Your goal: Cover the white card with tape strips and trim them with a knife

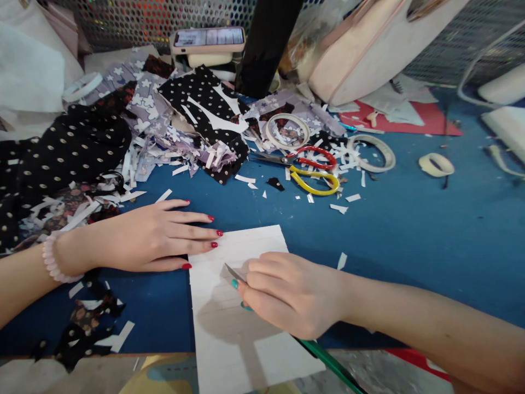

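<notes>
My left hand (159, 235) lies flat with fingers spread, its fingertips at the upper left edge of a white paper sheet (233, 350). Closed over the middle of that sheet is my right hand (295, 295), gripping a green-handled blade (232, 270). A pointed metal tip shows past the thumb, and the green handle slants out below the palm toward the lower right. Most of the tool is hidden in the fist, so its exact kind cannot be made out. The paper overhangs the front table edge.
Scissors (314, 169) with red and yellow handles lie beyond the paper. Tape rolls (371, 153), polka-dot fabric (77, 148) and white scraps surround them. A phone (208, 38), a black post (266, 49) and a pale bag (369, 49) stand along the back of the blue table (410, 219).
</notes>
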`<state>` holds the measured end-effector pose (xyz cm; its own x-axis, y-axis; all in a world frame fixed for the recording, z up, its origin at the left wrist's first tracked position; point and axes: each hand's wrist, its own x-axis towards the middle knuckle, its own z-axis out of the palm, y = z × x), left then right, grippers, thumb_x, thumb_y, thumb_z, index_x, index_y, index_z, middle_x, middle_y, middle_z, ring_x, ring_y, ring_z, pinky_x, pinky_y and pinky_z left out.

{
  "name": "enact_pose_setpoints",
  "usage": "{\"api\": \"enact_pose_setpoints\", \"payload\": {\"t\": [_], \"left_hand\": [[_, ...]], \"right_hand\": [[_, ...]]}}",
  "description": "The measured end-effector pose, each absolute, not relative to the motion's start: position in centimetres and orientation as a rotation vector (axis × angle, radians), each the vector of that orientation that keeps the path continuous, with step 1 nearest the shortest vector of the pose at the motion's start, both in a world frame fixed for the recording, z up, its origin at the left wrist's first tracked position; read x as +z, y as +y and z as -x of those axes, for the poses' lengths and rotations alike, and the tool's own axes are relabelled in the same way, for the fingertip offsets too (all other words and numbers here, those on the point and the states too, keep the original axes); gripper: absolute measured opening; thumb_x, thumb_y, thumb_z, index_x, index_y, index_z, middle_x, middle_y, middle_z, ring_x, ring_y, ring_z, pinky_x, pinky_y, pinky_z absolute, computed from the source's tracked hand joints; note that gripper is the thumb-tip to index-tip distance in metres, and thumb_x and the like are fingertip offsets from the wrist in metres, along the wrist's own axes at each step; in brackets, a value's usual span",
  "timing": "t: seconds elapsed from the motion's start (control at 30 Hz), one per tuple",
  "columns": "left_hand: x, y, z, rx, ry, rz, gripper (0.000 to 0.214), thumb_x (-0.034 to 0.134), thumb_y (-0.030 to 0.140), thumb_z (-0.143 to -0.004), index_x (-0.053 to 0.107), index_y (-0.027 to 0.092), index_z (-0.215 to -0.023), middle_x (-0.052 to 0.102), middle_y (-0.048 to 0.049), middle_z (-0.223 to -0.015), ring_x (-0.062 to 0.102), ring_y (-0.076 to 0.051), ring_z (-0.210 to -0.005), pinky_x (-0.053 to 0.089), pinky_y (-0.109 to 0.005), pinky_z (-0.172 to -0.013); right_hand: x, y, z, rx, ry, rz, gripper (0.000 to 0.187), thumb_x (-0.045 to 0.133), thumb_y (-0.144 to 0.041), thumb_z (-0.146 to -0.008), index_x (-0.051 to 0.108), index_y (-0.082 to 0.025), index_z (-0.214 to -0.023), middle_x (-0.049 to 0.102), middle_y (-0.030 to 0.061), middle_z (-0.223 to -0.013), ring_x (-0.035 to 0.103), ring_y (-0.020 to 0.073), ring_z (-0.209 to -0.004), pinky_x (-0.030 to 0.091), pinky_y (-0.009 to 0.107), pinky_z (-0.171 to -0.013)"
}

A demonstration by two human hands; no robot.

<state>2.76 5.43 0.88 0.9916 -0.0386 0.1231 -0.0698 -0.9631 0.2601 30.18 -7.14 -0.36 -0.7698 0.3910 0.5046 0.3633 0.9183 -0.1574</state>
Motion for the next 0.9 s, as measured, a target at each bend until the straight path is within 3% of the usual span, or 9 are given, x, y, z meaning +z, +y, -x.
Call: {"api": "enact_pose_setpoints", "payload": {"t": [0.6,0.9], "left_hand": [[0.88,5.53,-2.46,0.177,-0.077,-2.849,0.036,0.049,0.027,-0.114,0.064,0.020,-0.146,0.067,-0.0037,-0.152,0.055,-0.023,-0.149,0.015,-0.033,-0.134],[0.67,5.58,-2.39,0.120,-0.055,-2.823,0.038,0.051,0.027,-0.113,0.061,0.024,-0.150,0.067,-0.0043,-0.152,0.052,-0.023,-0.152,0.017,-0.037,-0.136]], "right_hand": [[-0.50,-7.15,-30.21,0.117,-2.522,0.559,0.038,0.037,-0.005,-0.108,0.069,-0.010,-0.088,0.062,0.0042,-0.067,0.047,0.0177,-0.063,0.039,0.031,-0.055],[-0.59,-7.29,-30.53,0.100,-2.536,0.573,0.034,0.039,-0.004,-0.108,0.070,-0.009,-0.092,0.064,0.0053,-0.074,0.053,0.0178,-0.068,0.047,0.030,-0.062]]}}
